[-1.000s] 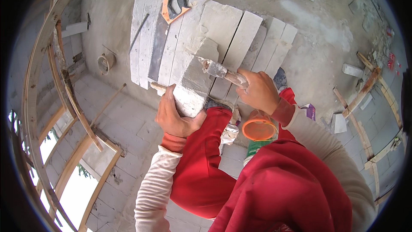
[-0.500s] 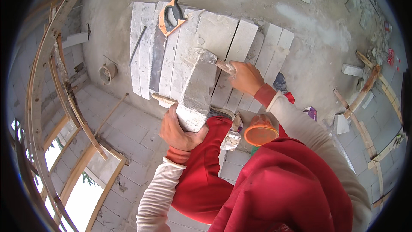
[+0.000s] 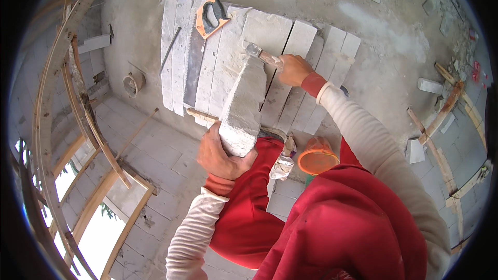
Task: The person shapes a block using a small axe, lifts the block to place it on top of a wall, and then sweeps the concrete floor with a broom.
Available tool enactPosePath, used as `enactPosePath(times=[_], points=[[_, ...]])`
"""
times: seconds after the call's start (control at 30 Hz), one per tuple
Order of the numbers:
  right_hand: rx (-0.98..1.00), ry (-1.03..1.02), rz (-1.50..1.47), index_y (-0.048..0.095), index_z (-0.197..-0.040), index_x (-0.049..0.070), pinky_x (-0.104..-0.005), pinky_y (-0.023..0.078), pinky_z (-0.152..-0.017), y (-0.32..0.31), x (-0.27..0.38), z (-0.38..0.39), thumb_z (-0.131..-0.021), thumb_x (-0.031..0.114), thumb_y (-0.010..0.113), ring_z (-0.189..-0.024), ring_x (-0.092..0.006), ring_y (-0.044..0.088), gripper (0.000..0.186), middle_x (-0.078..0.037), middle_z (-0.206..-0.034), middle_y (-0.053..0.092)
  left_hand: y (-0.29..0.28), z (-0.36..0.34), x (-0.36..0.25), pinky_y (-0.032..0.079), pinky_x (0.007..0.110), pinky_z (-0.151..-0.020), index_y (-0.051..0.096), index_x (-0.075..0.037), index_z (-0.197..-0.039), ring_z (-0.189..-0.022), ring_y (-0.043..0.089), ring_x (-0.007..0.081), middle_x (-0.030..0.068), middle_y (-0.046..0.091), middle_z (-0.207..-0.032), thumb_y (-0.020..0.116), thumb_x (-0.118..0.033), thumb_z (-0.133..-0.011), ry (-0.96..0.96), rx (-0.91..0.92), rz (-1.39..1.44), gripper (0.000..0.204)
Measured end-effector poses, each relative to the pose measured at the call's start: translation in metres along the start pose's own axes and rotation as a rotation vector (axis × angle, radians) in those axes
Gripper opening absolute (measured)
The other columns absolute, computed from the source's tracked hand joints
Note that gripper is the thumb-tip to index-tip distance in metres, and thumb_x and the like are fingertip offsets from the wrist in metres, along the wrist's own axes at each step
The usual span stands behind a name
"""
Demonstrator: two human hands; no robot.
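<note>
the block [image 3: 243,106] slants toward the person, its far end over the slabs [image 3: 267,28], its near end by the red trouser leg [image 3: 241,218]. the left hand [image 3: 224,155] is clamped on the block's near end, thumb and fingers at either side. the right hand [image 3: 295,70] is closed round the handle of the tool [image 3: 263,56], whose metal head is at the block's far end; whether they touch, i cannot tell. left of the block are the stick [image 3: 201,115], saw [image 3: 194,70] and rod [image 3: 170,49]. right of its near end is the orange bucket [image 3: 317,161].
</note>
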State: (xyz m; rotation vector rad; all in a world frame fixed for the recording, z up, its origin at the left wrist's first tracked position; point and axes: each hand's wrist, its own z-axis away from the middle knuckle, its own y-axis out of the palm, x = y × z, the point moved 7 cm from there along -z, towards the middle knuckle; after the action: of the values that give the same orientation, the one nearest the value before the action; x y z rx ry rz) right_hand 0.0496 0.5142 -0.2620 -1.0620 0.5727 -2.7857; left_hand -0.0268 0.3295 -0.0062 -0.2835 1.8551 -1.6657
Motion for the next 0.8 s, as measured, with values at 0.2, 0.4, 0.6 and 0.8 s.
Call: enactPosePath(times=[0.2,0.4,0.6,0.8], points=[[-0.047,-0.084,0.026,0.07,-0.109,0.007,-0.052,0.057,-0.086,-0.008,0.024,0.036,-0.082,0.018,0.067,-0.096,-0.0427,0.071,0.029,-0.021,-0.1,0.075,-0.001,0.01,-0.002,0.056,0.044,-0.072,0.058,0.0,-0.131,-0.083,0.066,0.035,0.0168,0.067,-0.104,0.085,-0.043,-0.062,0.008,-0.018,-0.022,0.087],[-0.051,-0.194,0.295,0.069,-0.104,0.008,-0.0509,0.057,-0.081,-0.024,0.03,0.018,-0.079,0.013,0.07,-0.09,-0.042,0.07,0.026,-0.017,-0.092,0.074,0.002,0.013,-0.01,0.055,0.043,-0.077,0.058,0.001,-0.129,-0.086,0.067,0.0364,0.0182,0.066,-0.106,0.087,-0.043,-0.061,-0.001,0.027,-0.013,0.086],[0.152,-0.531,0.715,0.07,-0.102,0.011,-0.0474,0.056,-0.073,-0.089,0.095,0.088,-0.078,0.011,0.074,-0.084,-0.0365,0.072,0.024,-0.016,-0.085,0.073,0.011,0.052,-0.017,0.058,0.044,-0.087,0.063,-0.01,-0.128,-0.106,0.069,0.0373,0.0186,0.069,-0.113,0.067,-0.064,-0.085,0.213,0.119,-0.114,0.068],[-0.03,-0.522,0.747,0.07,-0.099,0.012,-0.0477,0.056,-0.07,-0.054,0.049,0.021,-0.078,0.009,0.073,-0.077,-0.0368,0.072,0.022,-0.015,-0.079,0.072,0.011,0.055,-0.016,0.06,0.043,-0.085,0.067,-0.011,-0.12,-0.102,0.071,0.0355,0.0167,0.069,-0.111,0.071,-0.058,-0.084,0.343,0.106,-0.12,0.059]])
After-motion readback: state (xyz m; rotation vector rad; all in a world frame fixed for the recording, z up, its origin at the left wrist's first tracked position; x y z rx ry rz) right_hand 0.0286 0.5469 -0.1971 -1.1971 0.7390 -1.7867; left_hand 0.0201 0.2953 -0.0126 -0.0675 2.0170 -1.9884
